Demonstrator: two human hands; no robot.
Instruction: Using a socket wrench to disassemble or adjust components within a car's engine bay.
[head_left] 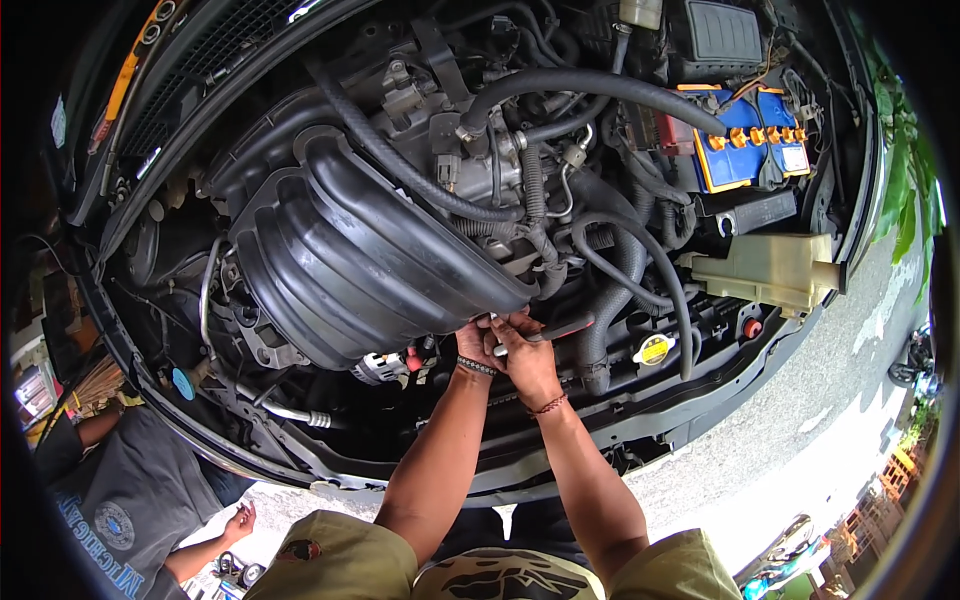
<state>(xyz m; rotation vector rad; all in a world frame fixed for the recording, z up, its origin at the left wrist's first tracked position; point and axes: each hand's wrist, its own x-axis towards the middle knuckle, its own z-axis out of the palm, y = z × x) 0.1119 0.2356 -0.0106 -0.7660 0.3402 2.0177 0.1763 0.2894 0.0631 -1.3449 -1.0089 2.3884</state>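
Observation:
Both my hands meet at the front lower corner of the black ribbed intake manifold [370, 260] in an open engine bay. My left hand [473, 340] is closed, its fingertips pinched close to the manifold's edge. What they hold is mostly hidden. Beside and touching it, my right hand [527, 362] grips a hand tool [565, 328] with a dark handle edged in red, lying roughly level and pointing right. The tool's exact kind does not show. A thick black radiator hose [597, 350] runs just right of my right hand.
A yellow-labelled radiator cap [653, 348] and a cream reservoir [765, 272] lie to the right. Farther back stands a blue battery [735, 145]. Left of my hands is an alternator [380, 368]. Another person in a dark shirt [140, 500] stands at the lower left.

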